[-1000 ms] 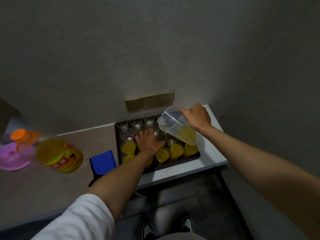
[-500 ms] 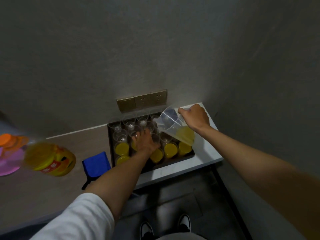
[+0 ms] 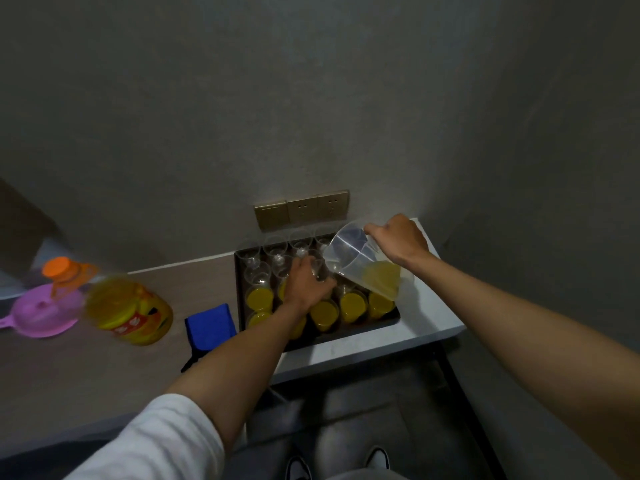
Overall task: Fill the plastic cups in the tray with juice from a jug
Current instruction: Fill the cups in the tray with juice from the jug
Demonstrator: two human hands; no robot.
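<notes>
A dark tray (image 3: 346, 332) on the counter holds several clear plastic cups. The near ones (image 3: 352, 303) are full of yellow juice, the far ones (image 3: 276, 249) look empty. My right hand (image 3: 398, 240) grips the handle of a clear jug (image 3: 360, 263) with a little juice in its bottom, tilted with the spout low over the middle of the tray. My left hand (image 3: 308, 284) reaches into the tray, fingers curled round a clear cup (image 3: 317, 263) just under the spout.
A large juice bottle (image 3: 128, 306) with an orange cap stands left of the tray. A pink funnel (image 3: 41, 311) lies at the far left and a blue cloth (image 3: 209, 327) lies beside the tray. Wall sockets (image 3: 303, 209) sit just behind. My shoes show below the counter edge.
My left hand has moved slightly further into the tray toward the jug's spout. The jug stays tilted in my right hand. The camera has shifted a little.
</notes>
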